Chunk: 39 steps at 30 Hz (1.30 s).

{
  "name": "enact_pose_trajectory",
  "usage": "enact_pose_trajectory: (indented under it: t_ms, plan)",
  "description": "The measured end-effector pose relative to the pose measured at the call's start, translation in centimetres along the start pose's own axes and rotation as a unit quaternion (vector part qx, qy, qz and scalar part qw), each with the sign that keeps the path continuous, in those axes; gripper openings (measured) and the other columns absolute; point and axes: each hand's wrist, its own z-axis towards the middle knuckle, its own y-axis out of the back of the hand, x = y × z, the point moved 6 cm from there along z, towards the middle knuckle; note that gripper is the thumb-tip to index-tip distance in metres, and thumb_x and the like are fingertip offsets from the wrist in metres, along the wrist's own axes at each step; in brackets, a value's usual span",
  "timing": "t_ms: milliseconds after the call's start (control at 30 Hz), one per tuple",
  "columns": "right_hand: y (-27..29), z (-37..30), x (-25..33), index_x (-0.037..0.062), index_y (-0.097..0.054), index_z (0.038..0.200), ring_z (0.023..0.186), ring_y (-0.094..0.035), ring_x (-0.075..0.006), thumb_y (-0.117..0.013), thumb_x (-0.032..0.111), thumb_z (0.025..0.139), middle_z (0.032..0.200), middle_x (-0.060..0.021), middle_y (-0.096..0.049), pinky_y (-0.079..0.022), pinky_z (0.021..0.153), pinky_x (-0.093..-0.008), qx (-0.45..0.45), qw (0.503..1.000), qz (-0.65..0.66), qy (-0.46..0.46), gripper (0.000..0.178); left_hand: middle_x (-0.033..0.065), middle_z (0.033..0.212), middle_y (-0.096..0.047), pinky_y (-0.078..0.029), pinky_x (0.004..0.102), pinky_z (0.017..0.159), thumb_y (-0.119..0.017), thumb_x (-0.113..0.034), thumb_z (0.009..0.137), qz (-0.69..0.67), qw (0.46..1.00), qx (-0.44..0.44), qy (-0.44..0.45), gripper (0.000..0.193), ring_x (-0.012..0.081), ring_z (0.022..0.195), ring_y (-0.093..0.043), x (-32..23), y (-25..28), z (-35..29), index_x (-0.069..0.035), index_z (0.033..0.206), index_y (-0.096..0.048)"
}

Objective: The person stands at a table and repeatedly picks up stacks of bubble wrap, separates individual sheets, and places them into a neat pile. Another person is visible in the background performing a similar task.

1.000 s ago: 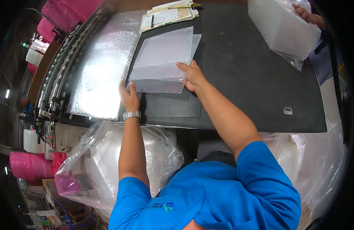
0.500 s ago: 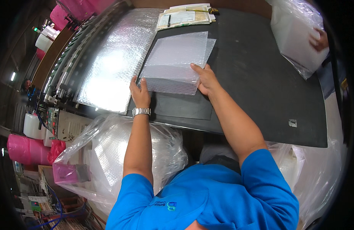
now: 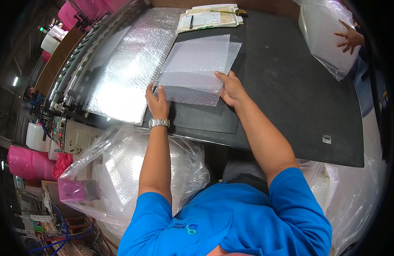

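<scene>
A small stack of clear bubble wrap pouches (image 3: 190,62) lies slightly fanned out, tilted just over the black tabletop. My right hand (image 3: 232,88) grips its right edge, thumb on top and fingers underneath. At the lower left corner, my left hand (image 3: 157,103) holds the edge between thumb and fingers; a metal watch is on that wrist. Under the pouches, a flat dark sheet with a straight outline lies on the table (image 3: 290,106).
Silvery bubble wrap sheeting (image 3: 128,72) runs from the roller machine (image 3: 71,85) on the left. Papers (image 3: 207,19) with a pen and tape measure sit at the back. Another person's hand (image 3: 349,39) touches a filled plastic bag (image 3: 322,38). A big clear bag (image 3: 137,170) stands below the table edge.
My hands and the pouches stay almost in place. The other person's hand has spread its fingers against the bag at right. A paler stretch of sheeting now shows by the rollers.
</scene>
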Motion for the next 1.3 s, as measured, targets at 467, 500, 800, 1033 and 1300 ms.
enact_pose_trajectory:
  t_ms: [467, 500, 800, 1033, 1300]
  plan:
    - [-0.1, 0.1, 0.0, 0.0058, -0.024, 0.125, 0.105, -0.05, -0.0304, -0.05, 0.005, 0.084, 0.12, -0.0161, -0.042, -0.047, 0.081, -0.0473, 0.002, 1.0, -0.004, -0.006, 0.049, 0.0236, 0.14, -0.017, -0.015, 0.0571, 0.1, -0.045, -0.052, 0.081, 0.271, 0.96, -0.025, -0.066, 0.07, 0.0387, 0.13, -0.015, -1.1, -0.6, 2.3, -0.009, 0.134, -0.029]
    - [-0.2, 0.0, 0.0, 0.0055, -0.025, 0.124, 0.104, -0.051, -0.0304, -0.049, 0.005, 0.085, 0.118, -0.0162, -0.043, -0.047, 0.082, -0.0476, -0.003, 1.0, -0.011, -0.007, 0.046, 0.0222, 0.141, -0.016, -0.012, 0.0588, 0.099, -0.042, -0.056, 0.081, 0.293, 0.955, 0.015, -0.045, 0.071, 0.0383, 0.13, -0.014, -0.4, -1.4, 2.7, -0.011, 0.135, -0.028]
    - [0.2, 0.3, -0.3, 0.0057, -0.03, 0.122, 0.102, -0.052, -0.0298, -0.046, 0.003, 0.084, 0.115, -0.0157, -0.046, -0.046, 0.085, -0.0473, -0.006, 1.0, -0.005, -0.005, 0.04, 0.014, 0.137, -0.031, -0.007, 0.0625, 0.099, -0.036, -0.06, 0.082, 0.399, 0.888, 0.206, -0.1, 0.059, 0.0321, 0.131, -0.017, -2.0, -4.5, 1.1, -0.02, 0.126, -0.043]
    - [-0.4, -0.1, -0.4, 0.006, -0.026, 0.125, 0.106, -0.048, -0.0311, -0.046, 0.003, 0.083, 0.119, -0.0159, -0.042, -0.044, 0.085, -0.0495, 0.002, 1.0, -0.014, -0.015, 0.046, 0.0194, 0.14, -0.022, -0.004, 0.0599, 0.1, -0.037, -0.058, 0.083, 0.357, 0.928, 0.012, -0.107, 0.068, 0.0339, 0.132, -0.012, -0.2, -2.5, 4.6, -0.011, 0.132, -0.034]
    - [0.0, 0.3, -0.3, 0.0066, -0.024, 0.127, 0.109, -0.045, -0.0314, -0.046, 0.004, 0.082, 0.121, -0.0161, -0.041, -0.043, 0.085, -0.0509, 0.013, 1.0, -0.016, -0.013, 0.049, 0.0189, 0.14, -0.023, -0.004, 0.0609, 0.1, -0.038, -0.058, 0.083, 0.403, 0.904, 0.109, -0.094, 0.065, 0.0337, 0.132, -0.011, -0.7, -3.8, 4.0, -0.014, 0.131, -0.037]
